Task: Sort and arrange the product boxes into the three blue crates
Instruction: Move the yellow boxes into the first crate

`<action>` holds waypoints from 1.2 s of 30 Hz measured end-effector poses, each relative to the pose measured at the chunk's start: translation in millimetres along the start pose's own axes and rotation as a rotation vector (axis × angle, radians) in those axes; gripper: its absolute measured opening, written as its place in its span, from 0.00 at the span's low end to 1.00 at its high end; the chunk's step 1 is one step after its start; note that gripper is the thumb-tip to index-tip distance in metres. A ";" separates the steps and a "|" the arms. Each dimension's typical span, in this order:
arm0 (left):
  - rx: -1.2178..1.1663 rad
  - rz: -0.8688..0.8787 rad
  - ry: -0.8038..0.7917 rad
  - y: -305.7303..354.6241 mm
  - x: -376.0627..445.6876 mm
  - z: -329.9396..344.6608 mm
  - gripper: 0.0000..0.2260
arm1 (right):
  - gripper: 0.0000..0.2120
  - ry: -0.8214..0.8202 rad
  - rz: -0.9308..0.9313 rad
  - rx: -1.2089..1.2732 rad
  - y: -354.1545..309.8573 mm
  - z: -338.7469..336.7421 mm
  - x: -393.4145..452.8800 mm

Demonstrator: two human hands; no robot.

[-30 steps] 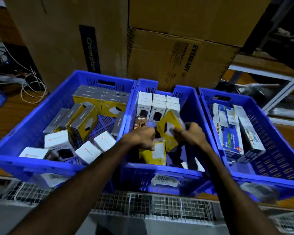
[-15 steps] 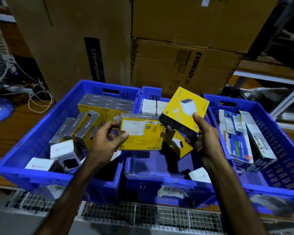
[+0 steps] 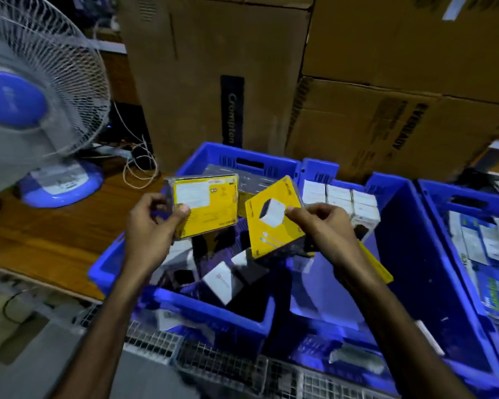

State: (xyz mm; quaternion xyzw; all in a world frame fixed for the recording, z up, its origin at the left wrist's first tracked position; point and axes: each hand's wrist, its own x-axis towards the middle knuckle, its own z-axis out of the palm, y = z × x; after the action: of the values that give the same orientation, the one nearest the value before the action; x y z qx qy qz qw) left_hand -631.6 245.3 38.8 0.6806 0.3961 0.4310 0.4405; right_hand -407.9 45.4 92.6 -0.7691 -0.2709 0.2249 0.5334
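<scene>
Head view: hands grip raised yellow boxes.

You have two yellow boxes up: the left box carries a white label panel and grey edge, the right box a white cube picture and black side. Below sit three blue crates, slotted in their walls. White boxes fill the far middle crate. The table is brown wood grain. The fan is white wire with a blue hub and base. Brown cartons bear black print.
</scene>
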 end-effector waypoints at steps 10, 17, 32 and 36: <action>0.331 -0.051 -0.244 -11.1 44.2 73.2 0.18 | 0.31 0.101 -0.133 -0.510 -7.5 48.0 83.1; 0.402 -0.007 -0.196 -12.8 32.3 58.4 0.18 | 0.10 0.006 -0.163 -0.430 18.3 32.0 66.7; 0.305 0.312 -0.501 -2.6 -20.3 39.9 0.08 | 0.07 0.045 -0.150 -0.232 69.3 -33.8 -26.4; 0.343 0.320 -0.636 -12.2 -27.2 32.3 0.05 | 0.06 0.048 -0.152 -0.243 69.7 -33.8 -50.0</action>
State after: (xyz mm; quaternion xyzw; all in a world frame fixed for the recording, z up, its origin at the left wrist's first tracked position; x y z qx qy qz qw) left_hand -611.8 215.7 13.1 0.8970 0.1951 0.1895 0.3483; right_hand -411.7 -30.8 40.9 -0.8105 -0.3406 0.1311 0.4582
